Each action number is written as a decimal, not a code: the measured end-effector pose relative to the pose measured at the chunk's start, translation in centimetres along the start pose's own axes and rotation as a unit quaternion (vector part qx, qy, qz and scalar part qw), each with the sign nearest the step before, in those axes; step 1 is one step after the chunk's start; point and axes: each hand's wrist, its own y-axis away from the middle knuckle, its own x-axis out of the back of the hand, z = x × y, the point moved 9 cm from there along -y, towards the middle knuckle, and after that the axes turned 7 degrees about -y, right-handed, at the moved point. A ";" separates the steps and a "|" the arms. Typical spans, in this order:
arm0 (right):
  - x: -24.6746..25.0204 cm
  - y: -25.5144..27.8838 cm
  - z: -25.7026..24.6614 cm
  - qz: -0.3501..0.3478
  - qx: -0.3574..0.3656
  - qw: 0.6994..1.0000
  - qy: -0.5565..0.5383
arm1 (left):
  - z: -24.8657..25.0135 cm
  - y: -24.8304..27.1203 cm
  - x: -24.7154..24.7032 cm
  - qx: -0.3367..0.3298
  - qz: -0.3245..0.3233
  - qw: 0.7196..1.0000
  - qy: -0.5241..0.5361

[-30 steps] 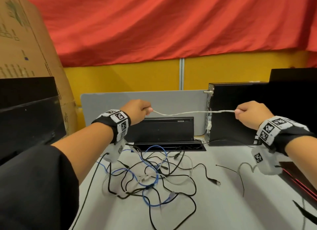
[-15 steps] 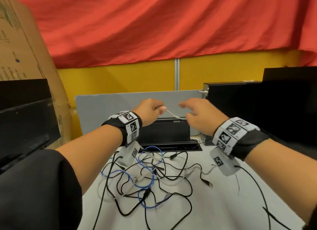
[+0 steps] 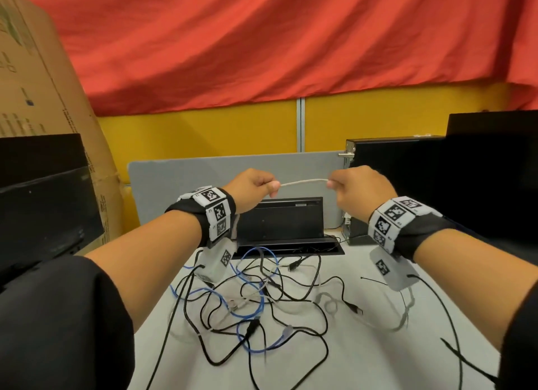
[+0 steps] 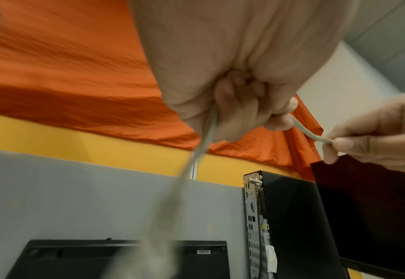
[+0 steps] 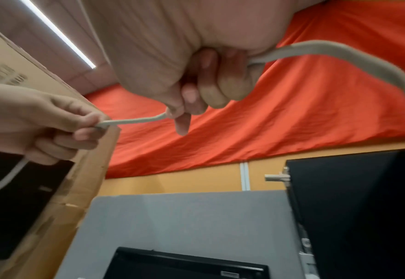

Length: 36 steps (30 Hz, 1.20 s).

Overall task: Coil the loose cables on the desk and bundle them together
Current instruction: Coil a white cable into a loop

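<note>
Thin off-white round cable (image 3: 302, 182) I'm holding stretched, my left hand (image 3: 252, 189) pinching one part, my right hand (image 3: 361, 192) gripping another, tangled black and blue cables (image 3: 256, 299) lying below.

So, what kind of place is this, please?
Probably an office workstation: a grey fabric desk divider backs the pale grey desk, a black small desktop computer stands at the right, and a tangle of black, blue and white cables lies there.

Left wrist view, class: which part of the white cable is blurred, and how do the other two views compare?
Left wrist view: the white cable is sharp between the hands but smeared where it hangs below the left hand. Right wrist view: the cable near the lens beside the right hand looks soft and enlarged. Head view: sharp, with bowed edges.
</note>
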 end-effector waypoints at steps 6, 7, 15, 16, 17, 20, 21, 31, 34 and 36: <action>0.7 0.2 4.1 0.013 -0.031 0.999 0.028 | -0.9 0.5 0.0 0.006 -0.013 1.000 -0.026; 0.7 0.2 4.3 0.014 -0.030 0.999 0.031 | -0.8 0.5 0.0 0.010 -0.014 1.000 -0.022; 1.1 0.5 4.6 0.032 -0.010 0.998 0.057 | -1.2 0.9 0.2 0.061 -0.037 0.997 0.033; 1.2 0.5 4.7 0.035 -0.009 0.998 0.061 | -1.3 0.9 0.1 0.067 -0.043 0.996 0.044; 1.4 0.6 4.8 0.039 -0.007 0.997 0.065 | -1.5 1.0 0.0 0.075 -0.050 0.994 0.064; 1.7 0.9 4.8 0.049 0.006 0.995 0.088 | -2.1 1.5 -1.0 0.110 -0.099 0.976 0.158; 1.8 1.0 4.9 0.051 0.009 0.994 0.093 | -2.1 1.7 -1.4 0.117 -0.121 0.970 0.177; 1.3 0.7 7.1 0.052 -0.115 0.992 -0.032 | -0.7 1.5 -1.8 0.120 -0.096 0.977 0.147; -0.2 0.6 7.2 0.009 -0.129 0.990 -0.048 | 0.8 2.0 -2.9 0.118 -0.142 0.937 0.297; -1.3 0.8 6.9 -0.020 -0.127 0.990 -0.054 | 2.0 2.4 -3.0 0.100 -0.153 0.902 0.390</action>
